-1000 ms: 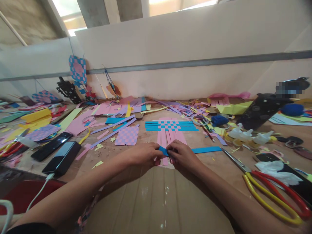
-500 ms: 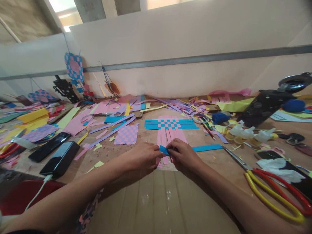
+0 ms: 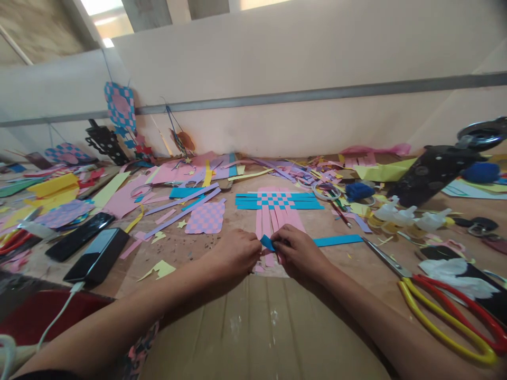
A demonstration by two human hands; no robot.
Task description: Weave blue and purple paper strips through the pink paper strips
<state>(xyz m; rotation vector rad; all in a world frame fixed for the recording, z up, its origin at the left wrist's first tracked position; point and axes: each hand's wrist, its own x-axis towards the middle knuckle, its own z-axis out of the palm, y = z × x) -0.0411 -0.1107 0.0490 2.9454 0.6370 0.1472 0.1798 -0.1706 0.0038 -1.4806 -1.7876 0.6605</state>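
A woven paper mat (image 3: 276, 199) of pink and blue strips lies flat in front of me, its blue strips reaching out to both sides. Loose pink strips (image 3: 291, 219) run from it down toward my hands. My right hand (image 3: 297, 249) pinches a blue paper strip (image 3: 338, 240). The strip's short end bends up between my hands, and its long part extends right along the table. My left hand (image 3: 241, 252) is closed beside that short end, over the lower pink strips. What its fingertips hold is hidden.
Large scissors (image 3: 410, 277) with red and yellow handles lie to the right, near glue bottles (image 3: 400, 215). At left are a phone (image 3: 81, 236) and a black power bank (image 3: 97, 257) with a white cable. A purple-pink checkered piece (image 3: 206, 216) and paper scraps surround the mat.
The blue strip's short end has tipped up and curled slightly between my hands. My left fingers have shifted a little off its tip. My right hand keeps its pinch.
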